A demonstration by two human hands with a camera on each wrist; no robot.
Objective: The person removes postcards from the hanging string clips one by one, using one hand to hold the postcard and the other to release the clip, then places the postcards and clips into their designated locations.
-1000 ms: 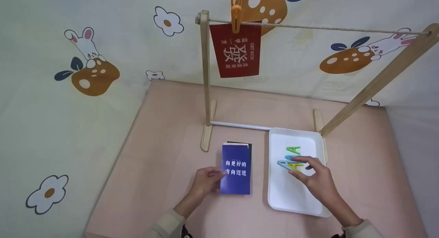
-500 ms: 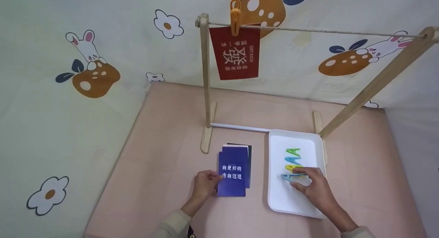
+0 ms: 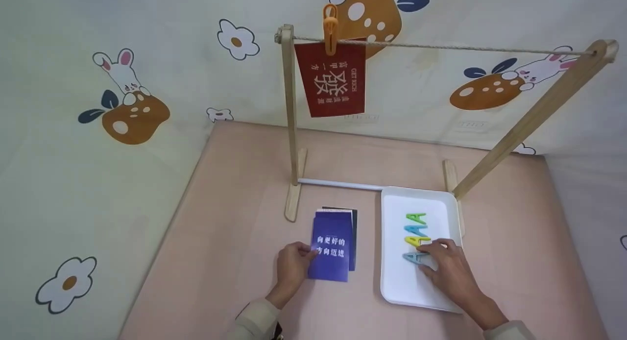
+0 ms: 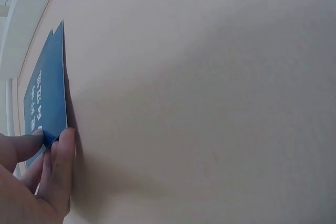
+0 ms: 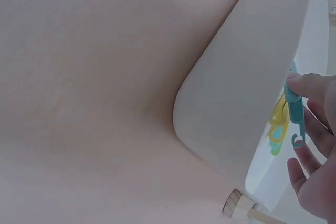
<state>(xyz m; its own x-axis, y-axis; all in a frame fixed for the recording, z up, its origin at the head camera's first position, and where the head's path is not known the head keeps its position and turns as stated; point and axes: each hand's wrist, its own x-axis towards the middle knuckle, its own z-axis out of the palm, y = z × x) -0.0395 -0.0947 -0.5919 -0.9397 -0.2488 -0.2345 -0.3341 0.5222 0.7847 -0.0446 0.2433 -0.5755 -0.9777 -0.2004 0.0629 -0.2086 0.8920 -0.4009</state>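
Observation:
My left hand (image 3: pixel 293 266) pinches the left edge of a blue card (image 3: pixel 329 264) with white writing, thumb on top and fingers beneath in the left wrist view. It lies over a small stack of other cards (image 3: pixel 354 242), mostly hidden. Over the white tray (image 3: pixel 396 283), my right hand (image 3: pixel 454 271) holds a light blue clothespin (image 5: pixel 296 109) between thumb and fingers. A yellow clothespin (image 3: pixel 414 241), another blue clothespin (image 3: pixel 415 229) and a green clothespin (image 3: pixel 415 216) lie in the tray beyond it.
A wooden stand with a left post (image 3: pixel 290 109) and a slanting right post (image 3: pixel 529 124) carries a rope (image 3: pixel 441 47). From the rope hangs a red card (image 3: pixel 335 92), clipped by an orange clothespin (image 3: pixel 330 34). Patterned cloth walls (image 3: pixel 161 26) enclose the pink tabletop (image 3: pixel 235 193).
My right hand has drawn the light blue clothespin toward me, away from the others. My left hand has slid the top blue card slightly left and nearer, off the stack beneath.

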